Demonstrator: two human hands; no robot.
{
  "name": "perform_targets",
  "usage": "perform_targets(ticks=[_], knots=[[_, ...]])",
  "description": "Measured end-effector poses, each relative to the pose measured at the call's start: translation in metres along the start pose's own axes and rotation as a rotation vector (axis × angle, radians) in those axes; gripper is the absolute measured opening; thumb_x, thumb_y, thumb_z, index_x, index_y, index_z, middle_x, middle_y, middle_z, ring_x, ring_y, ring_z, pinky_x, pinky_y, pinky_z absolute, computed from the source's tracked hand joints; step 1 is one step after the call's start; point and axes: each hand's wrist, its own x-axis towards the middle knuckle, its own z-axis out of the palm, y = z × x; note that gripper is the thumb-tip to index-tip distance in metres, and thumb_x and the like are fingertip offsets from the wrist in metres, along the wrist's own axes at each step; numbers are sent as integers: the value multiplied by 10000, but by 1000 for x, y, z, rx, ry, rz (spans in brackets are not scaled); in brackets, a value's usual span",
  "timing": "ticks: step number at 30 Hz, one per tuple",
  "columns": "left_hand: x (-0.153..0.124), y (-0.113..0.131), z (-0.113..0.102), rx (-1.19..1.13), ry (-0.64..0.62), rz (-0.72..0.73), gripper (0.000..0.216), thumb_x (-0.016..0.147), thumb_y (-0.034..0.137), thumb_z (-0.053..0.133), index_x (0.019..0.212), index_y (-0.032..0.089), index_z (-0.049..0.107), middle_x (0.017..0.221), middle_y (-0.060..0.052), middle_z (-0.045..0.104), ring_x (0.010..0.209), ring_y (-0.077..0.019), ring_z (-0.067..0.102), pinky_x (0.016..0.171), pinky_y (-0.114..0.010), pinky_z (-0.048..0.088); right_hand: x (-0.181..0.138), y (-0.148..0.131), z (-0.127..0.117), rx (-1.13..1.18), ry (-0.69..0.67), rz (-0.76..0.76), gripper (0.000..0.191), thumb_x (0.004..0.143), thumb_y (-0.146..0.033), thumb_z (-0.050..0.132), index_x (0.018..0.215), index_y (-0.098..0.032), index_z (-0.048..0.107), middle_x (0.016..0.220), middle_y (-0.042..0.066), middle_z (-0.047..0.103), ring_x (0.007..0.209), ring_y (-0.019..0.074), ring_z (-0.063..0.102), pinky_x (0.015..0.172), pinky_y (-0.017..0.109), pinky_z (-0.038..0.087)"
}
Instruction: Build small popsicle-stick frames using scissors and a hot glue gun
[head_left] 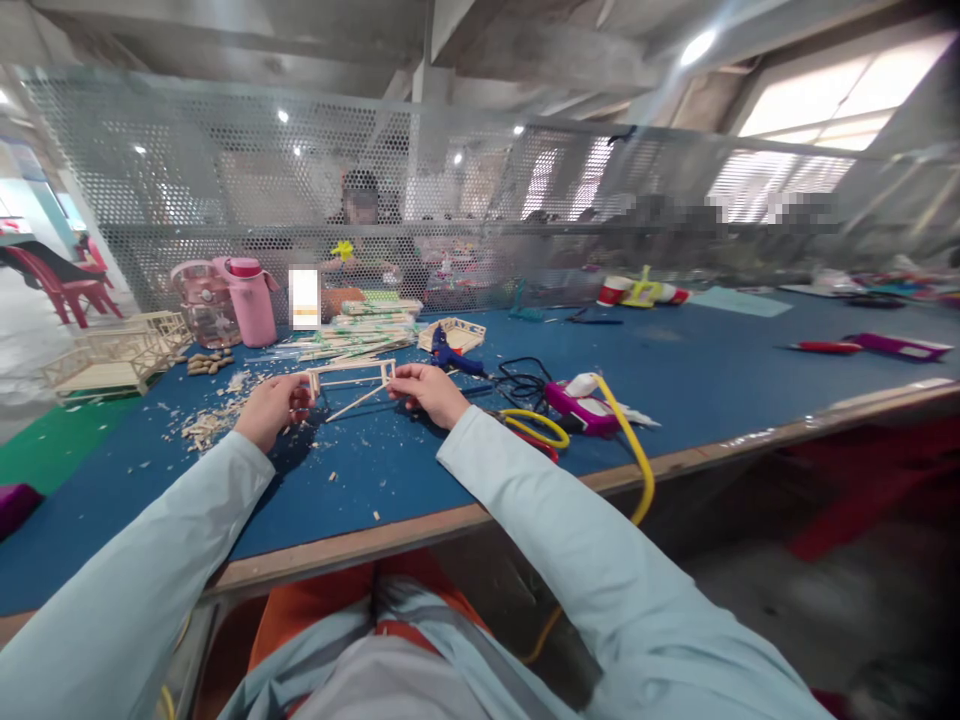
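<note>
The stick frame, a small open rectangle of thin pale wooden sticks with one stick slanting down from it, sits just above the blue counter between the person's two hands. The left hand pinches the frame's left end, its grip closed on the upright there. The right hand holds the right end the same way, fingers curled tight around the corner (both sleeves are pale blue). Wood chips lie scattered on the counter just left of the left hand.

Just beyond the right hand lies a blue glue gun, with a tangle of black cord beside it. To the right rest a pink tool and a yellow hose that curves off the counter's edge. Behind the frame is a pile of loose sticks. A pink bottle stands at the far left, near a finished stick model. Behind the mesh screen another person sits, well apart.
</note>
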Motion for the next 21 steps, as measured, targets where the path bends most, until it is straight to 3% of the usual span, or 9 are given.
perform_targets(ticks=[5, 7, 9, 12, 13, 15, 17, 18, 21], knots=[[-1, -2, 3, 61, -32, 167, 488, 693, 306, 637, 1133, 139, 509, 642, -3, 629, 523, -91, 549, 460, -179, 408, 2, 2, 0, -113, -11, -40, 133, 668, -218, 619, 758, -152, 546, 668, 6, 603, 569, 94, 569, 386, 155, 322], [0, -2, 5, 88, -54, 236, 594, 674, 328, 657, 1206, 143, 470, 660, -3, 637, 545, -94, 548, 493, -193, 415, 4, 3, -2, -185, -5, -66, 189, 670, -270, 615, 802, -156, 540, 688, 10, 597, 593, 112, 568, 418, 178, 345], [2, -2, 6, 112, -72, 269, 567, 641, 377, 676, 1128, 120, 540, 656, -5, 635, 545, -92, 531, 513, -205, 413, 2, 2, -3, -312, 145, -169, 298, 652, -323, 631, 881, -160, 531, 734, 16, 589, 643, 132, 560, 491, 218, 396], [5, 0, 7, 123, -80, 274, 505, 585, 425, 699, 967, 105, 617, 649, -6, 633, 538, -89, 511, 518, -210, 403, -11, -6, 1, -604, 494, -511, 396, 668, -351, 621, 993, -155, 506, 874, 57, 576, 785, 165, 540, 685, 288, 438], [5, 0, 7, 121, -78, 273, 499, 571, 429, 705, 945, 108, 624, 649, -5, 634, 540, -90, 513, 519, -210, 403, -16, -9, 4, -719, 510, -631, 362, 706, -342, 588, 1005, -154, 510, 922, 76, 571, 838, 174, 533, 742, 297, 430], [5, 1, 7, 122, -68, 276, 493, 557, 428, 713, 929, 115, 632, 650, -4, 637, 544, -96, 518, 523, -215, 406, -26, -14, 16, -990, 270, -776, 244, 795, -302, 488, 989, -164, 545, 961, 93, 579, 903, 179, 534, 789, 285, 415], [4, 2, 7, 135, -57, 279, 485, 554, 426, 716, 921, 118, 640, 650, -8, 641, 542, -101, 523, 519, -219, 405, -30, -15, 30, -1283, -76, -741, 209, 837, -249, 429, 954, -176, 587, 941, 95, 601, 880, 180, 562, 744, 268, 421], [3, 2, 7, 141, -51, 279, 487, 554, 426, 717, 924, 119, 643, 650, -11, 644, 539, -103, 525, 515, -220, 404, -29, -14, 36, -1408, -187, -670, 214, 838, -214, 421, 942, -171, 603, 929, 100, 609, 847, 185, 579, 709, 267, 425], [2, 2, 7, 136, -47, 274, 521, 548, 432, 724, 956, 118, 641, 656, -15, 652, 529, -100, 528, 502, -216, 404, -20, -9, 46, -1605, -282, -465, 231, 820, -134, 426, 900, -148, 642, 918, 120, 622, 805, 201, 605, 655, 270, 425]])
